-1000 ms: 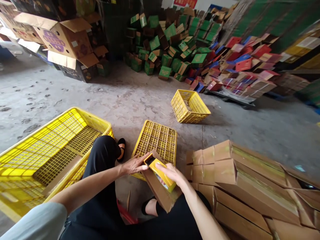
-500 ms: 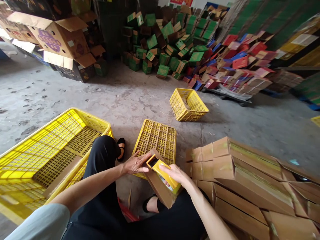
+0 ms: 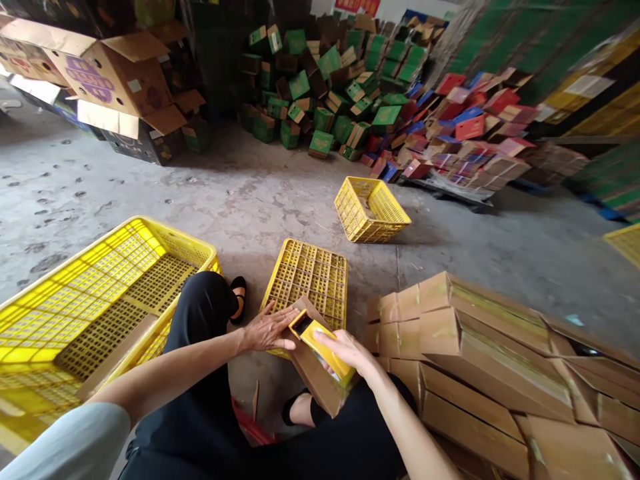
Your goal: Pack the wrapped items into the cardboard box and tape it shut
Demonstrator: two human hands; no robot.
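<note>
A small yellow carton point(image 3: 320, 341) lies tilted on a brown cardboard piece point(image 3: 315, 380) over my lap. My right hand point(image 3: 347, 350) is closed over the carton's top, gripping it. My left hand point(image 3: 267, 328) lies with fingers stretched flat against the cardboard's left edge, beside the carton's open end. Both hands hover just above an upturned yellow plastic crate point(image 3: 310, 280) on the floor in front of me.
A large yellow crate point(image 3: 95, 293) stands at my left and a small tipped yellow crate point(image 3: 370, 208) lies further out. Flat brown cartons point(image 3: 480, 353) are stacked at my right. Heaps of green point(image 3: 325, 87) and red boxes point(image 3: 465, 127) line the back; big cardboard boxes point(image 3: 105, 80) stand far left.
The hands have kept their hold while the carton and cardboard shifted slightly down and left. My head has turned a little, sliding the scene leftward.
</note>
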